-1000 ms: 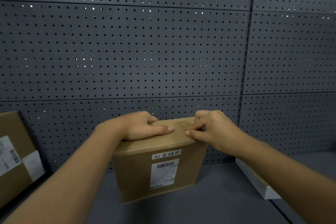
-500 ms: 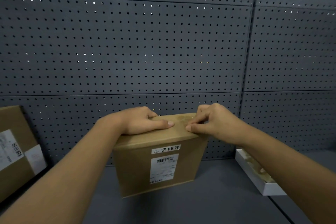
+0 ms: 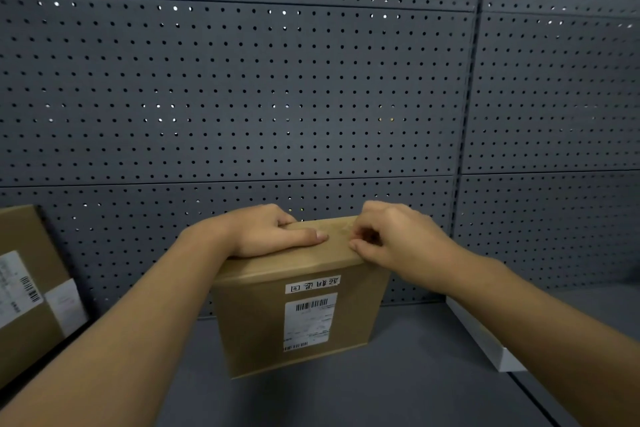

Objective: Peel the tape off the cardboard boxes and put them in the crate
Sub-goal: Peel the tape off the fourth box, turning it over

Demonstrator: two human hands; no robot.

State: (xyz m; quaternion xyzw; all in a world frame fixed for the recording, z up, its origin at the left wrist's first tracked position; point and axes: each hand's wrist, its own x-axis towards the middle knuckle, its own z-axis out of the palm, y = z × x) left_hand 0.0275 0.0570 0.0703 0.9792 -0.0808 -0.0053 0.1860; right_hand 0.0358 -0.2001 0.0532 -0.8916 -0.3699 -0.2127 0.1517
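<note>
Our left hand (image 3: 273, 236) lies flat on top of the box (image 3: 298, 319), which stands on the table (image 3: 415, 374). Our right hand (image 3: 391, 239) seems to pinch the tape (image 3: 337, 229). No tape is off yet, and we see no crate.

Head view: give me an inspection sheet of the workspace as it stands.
Surface: dark grey shelf, bare in front of the box.
Job's things: cardboard box upright, labels facing the camera; clear tape on its top; second cardboard box leaning at far left; no crate seen.
Clutter: white tray at right.
Grips: left hand rests on the box top; right hand picks at the tape with curled fingers.
Cables: nothing seen.
Surroundings: grey pegboard wall.
</note>
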